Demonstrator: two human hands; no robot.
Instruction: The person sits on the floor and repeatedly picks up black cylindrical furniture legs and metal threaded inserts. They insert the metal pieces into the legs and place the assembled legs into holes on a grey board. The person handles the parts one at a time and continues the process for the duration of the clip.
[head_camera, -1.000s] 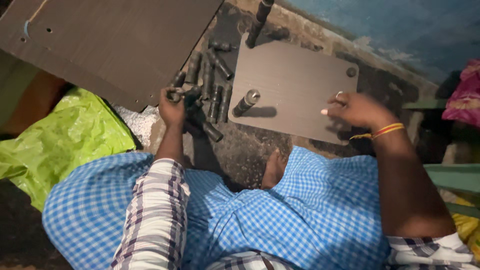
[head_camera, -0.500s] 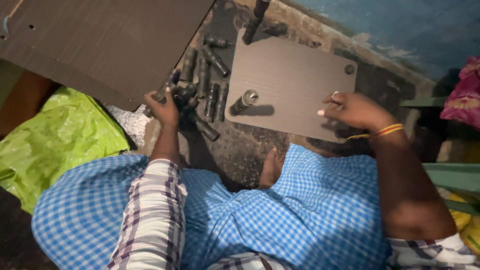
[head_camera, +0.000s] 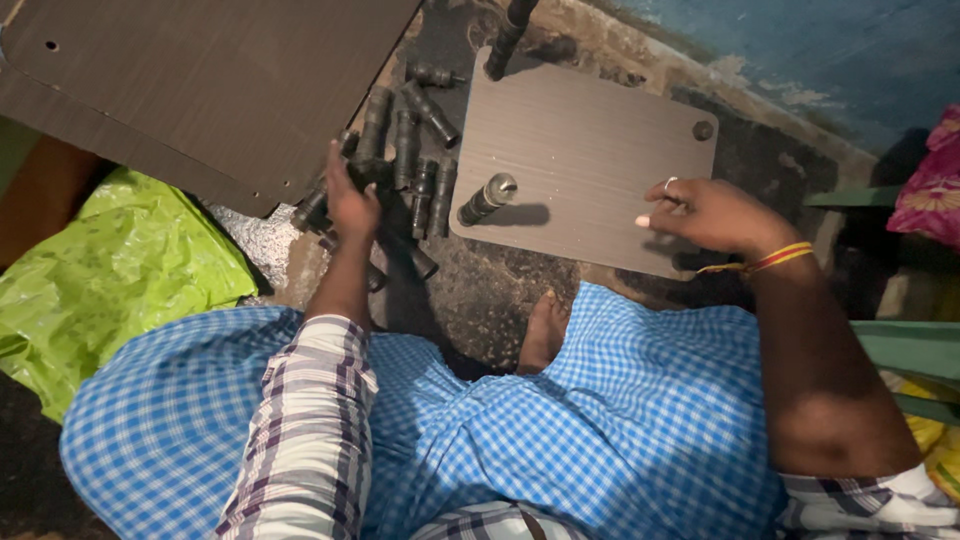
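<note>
A large dark brown board (head_camera: 210, 85) fills the upper left, tilted over the floor, with a small hole near its top left corner. To its right a smaller grey-brown panel (head_camera: 590, 150) lies flat, a round hole near its far right corner. One short dark metal leg (head_camera: 487, 199) stands on the panel near its left edge, its pale round end up, casting a shadow to the right. A second dark leg (head_camera: 505, 38) rises at the panel's far edge.

No box or tray holds anything here — the loose dark metal tubes (head_camera: 415, 150) lie in a heap straight on the ground, between the two boards. The left hand (head_camera: 352, 198) is down in this heap, fingers curled into the tubes; whether it grips one cannot be told. The right hand (head_camera: 705, 212) rests on the panel's near right edge, fingers bent and close together, a ring on one, pressing the board rather than pinching anything. Orange and yellow threads (head_camera: 765, 260) circle that wrist.

A crumpled green plastic bag (head_camera: 110, 270) lies at the left, beside a scrap of silver foil (head_camera: 255, 235). Blue checked cloth (head_camera: 520, 420) covers the person's lap — a bare foot (head_camera: 543, 330) shows just under the panel's near edge.

The ground is rough, dark, stained concrete (head_camera: 480, 300), and a blue-painted wall (head_camera: 800, 60) runs along the top right.
</note>
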